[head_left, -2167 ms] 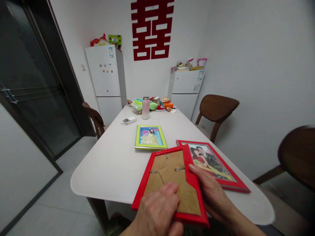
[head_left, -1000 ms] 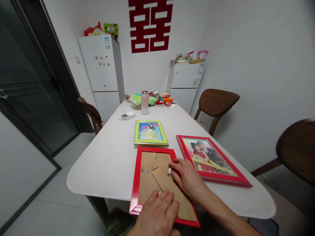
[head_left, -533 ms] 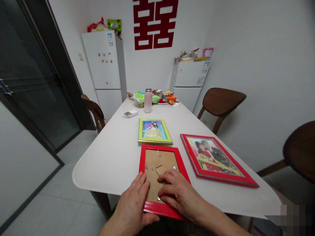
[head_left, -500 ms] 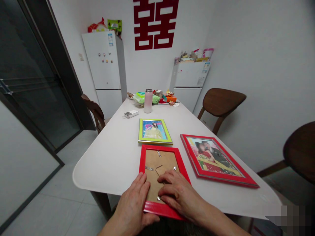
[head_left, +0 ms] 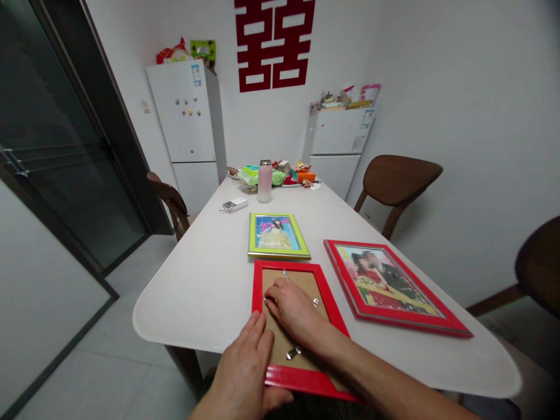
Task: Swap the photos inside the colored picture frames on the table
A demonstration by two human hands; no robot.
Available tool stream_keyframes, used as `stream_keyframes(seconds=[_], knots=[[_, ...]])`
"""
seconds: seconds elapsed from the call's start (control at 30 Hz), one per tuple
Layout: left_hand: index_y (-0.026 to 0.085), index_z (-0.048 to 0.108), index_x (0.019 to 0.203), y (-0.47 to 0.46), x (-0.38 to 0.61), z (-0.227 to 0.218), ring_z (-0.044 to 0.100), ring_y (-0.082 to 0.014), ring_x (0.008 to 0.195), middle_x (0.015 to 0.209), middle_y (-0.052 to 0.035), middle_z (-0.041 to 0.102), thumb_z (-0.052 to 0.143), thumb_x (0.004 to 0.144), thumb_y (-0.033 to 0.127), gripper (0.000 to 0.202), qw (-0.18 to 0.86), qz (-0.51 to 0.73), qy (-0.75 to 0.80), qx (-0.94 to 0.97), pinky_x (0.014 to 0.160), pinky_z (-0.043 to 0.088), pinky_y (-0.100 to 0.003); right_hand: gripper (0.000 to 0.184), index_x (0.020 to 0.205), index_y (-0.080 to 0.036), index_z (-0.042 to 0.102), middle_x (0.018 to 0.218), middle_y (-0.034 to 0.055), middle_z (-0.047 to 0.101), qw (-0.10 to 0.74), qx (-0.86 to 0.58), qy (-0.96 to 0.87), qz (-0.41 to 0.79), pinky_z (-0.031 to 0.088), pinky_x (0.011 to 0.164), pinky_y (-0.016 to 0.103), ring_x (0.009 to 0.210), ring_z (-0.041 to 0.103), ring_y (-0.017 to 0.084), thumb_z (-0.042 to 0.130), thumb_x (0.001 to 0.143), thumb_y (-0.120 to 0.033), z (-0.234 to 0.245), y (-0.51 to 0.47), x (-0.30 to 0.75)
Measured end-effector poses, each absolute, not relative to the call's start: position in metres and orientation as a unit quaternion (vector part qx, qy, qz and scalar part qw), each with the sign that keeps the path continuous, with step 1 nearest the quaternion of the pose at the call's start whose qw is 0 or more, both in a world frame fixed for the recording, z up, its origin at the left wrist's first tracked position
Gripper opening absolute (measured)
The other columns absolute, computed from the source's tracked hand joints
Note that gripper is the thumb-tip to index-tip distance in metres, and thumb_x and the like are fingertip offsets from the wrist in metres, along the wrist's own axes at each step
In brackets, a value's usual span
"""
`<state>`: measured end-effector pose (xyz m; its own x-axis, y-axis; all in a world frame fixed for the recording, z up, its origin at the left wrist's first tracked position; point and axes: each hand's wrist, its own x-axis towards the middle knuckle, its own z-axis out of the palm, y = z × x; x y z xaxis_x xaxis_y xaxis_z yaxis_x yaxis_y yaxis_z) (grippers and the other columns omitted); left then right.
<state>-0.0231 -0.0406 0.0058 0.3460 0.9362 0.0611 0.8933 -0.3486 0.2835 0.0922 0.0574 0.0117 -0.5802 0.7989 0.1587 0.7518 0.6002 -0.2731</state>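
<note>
A red picture frame (head_left: 301, 378) lies face down at the table's near edge, its brown backing board (head_left: 279, 350) showing. My left hand (head_left: 245, 364) grips the frame's near left corner, fingers along the top of the side bar and thumb at the front edge. Over the board reaches my right hand (head_left: 294, 309), fingertips pinched on the left metal clip, which they mostly hide. Other metal clips show: a near one (head_left: 293, 353) turned askew, a right one (head_left: 315, 301) and a far one (head_left: 285, 272).
Beyond the red frame lies a green-framed picture (head_left: 280, 254); a larger red-framed photo (head_left: 406, 324) is to the right. Farther back on the white table (head_left: 188, 297) are a small white device (head_left: 235, 205), a pink bottle (head_left: 265, 182) and snack packets (head_left: 306, 176). Brown chairs (head_left: 400, 181) flank the table.
My right hand has moved from the near clip up and left to the left clip. The near clip now sits at an angle. My left hand stays on the frame's corner.
</note>
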Motion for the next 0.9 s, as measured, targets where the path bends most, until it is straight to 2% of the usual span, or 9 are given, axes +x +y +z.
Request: stream_keyframes(seconds=[0.2, 0.33, 0.5, 0.63, 0.77, 0.83, 0.9], knots=[[0.004, 0.047, 0.109, -0.039, -0.025, 0.003, 0.03, -0.032, 0.116, 0.124, -0.0251, 0.036, 0.072, 0.05, 0.037, 0.072, 0.084, 0.086, 0.553, 0.825, 0.091, 0.035, -0.044, 0.022, 0.077, -0.014, 0.059, 0.079, 0.0075, 0.055, 0.176, -0.484, -0.855, 0.054, 0.035, 0.069, 0.025, 0.075, 0.048, 0.015, 0.039, 0.08, -0.023, 0.003, 0.074, 0.11], [0.004, 0.049, 0.106, -0.037, -0.028, -0.004, 0.033, -0.0336, 0.114, 0.122, -0.0262, 0.038, 0.073, 0.049, 0.038, 0.071, 0.067, 0.119, 0.534, 0.835, 0.089, 0.038, -0.043, 0.024, 0.082, -0.013, 0.061, 0.081, 0.009, 0.054, 0.181, -0.53, -0.828, 0.03, 0.034, 0.072, 0.027, 0.079, 0.047, 0.018, 0.04, 0.079, -0.024, -0.003, 0.09, 0.123], [0.012, 0.05, 0.103, -0.035, -0.032, -0.016, 0.036, -0.0319, 0.113, 0.122, -0.0215, 0.042, 0.072, 0.049, 0.041, 0.066, 0.043, 0.179, 0.515, 0.837, 0.086, 0.041, -0.042, 0.027, 0.098, -0.018, 0.059, 0.085, 0.0082, 0.054, 0.187, -0.523, -0.831, 0.042, 0.034, 0.073, 0.028, 0.082, 0.046, 0.019, 0.041, 0.078, -0.023, -0.002, 0.094, 0.122], [0.009, 0.048, 0.106, -0.035, -0.033, -0.019, 0.036, -0.0329, 0.113, 0.121, -0.0239, 0.042, 0.071, 0.049, 0.041, 0.069, 0.03, 0.163, 0.511, 0.844, 0.087, 0.041, -0.042, 0.03, 0.102, -0.015, 0.056, 0.091, 0.0097, 0.054, 0.206, -0.499, -0.838, 0.083, 0.034, 0.077, 0.03, 0.086, 0.046, 0.019, 0.043, 0.077, -0.026, 0.012, 0.075, 0.132], [0.009, 0.044, 0.112, -0.036, -0.032, -0.021, 0.032, -0.0323, 0.115, 0.124, -0.0237, 0.038, 0.071, 0.05, 0.039, 0.074, 0.039, 0.164, 0.519, 0.838, 0.088, 0.04, -0.043, 0.035, 0.097, -0.019, 0.058, 0.088, 0.0081, 0.053, 0.163, -0.489, -0.847, 0.135, 0.037, 0.073, 0.032, 0.081, 0.048, 0.02, 0.055, 0.066, -0.035, 0.02, 0.04, 0.153], [0.008, 0.041, 0.114, -0.037, -0.031, -0.022, 0.032, -0.0329, 0.115, 0.124, -0.0244, 0.037, 0.072, 0.05, 0.036, 0.077, 0.044, 0.165, 0.521, 0.836, 0.088, 0.039, -0.044, 0.044, 0.102, -0.02, 0.056, 0.09, 0.0081, 0.052, 0.14, -0.497, -0.843, 0.154, 0.038, 0.073, 0.033, 0.082, 0.048, 0.021, 0.059, 0.06, -0.033, 0.017, 0.027, 0.159], [0.007, 0.039, 0.116, -0.038, -0.031, -0.023, 0.031, -0.034, 0.115, 0.124, -0.0259, 0.036, 0.072, 0.051, 0.036, 0.079, 0.052, 0.177, 0.517, 0.836, 0.088, 0.038, -0.045, 0.047, 0.107, -0.019, 0.053, 0.095, 0.0091, 0.05, 0.145, -0.503, -0.835, 0.171, 0.037, 0.077, 0.033, 0.086, 0.047, 0.021, 0.058, 0.061, -0.028, 0.015, 0.02, 0.161]])
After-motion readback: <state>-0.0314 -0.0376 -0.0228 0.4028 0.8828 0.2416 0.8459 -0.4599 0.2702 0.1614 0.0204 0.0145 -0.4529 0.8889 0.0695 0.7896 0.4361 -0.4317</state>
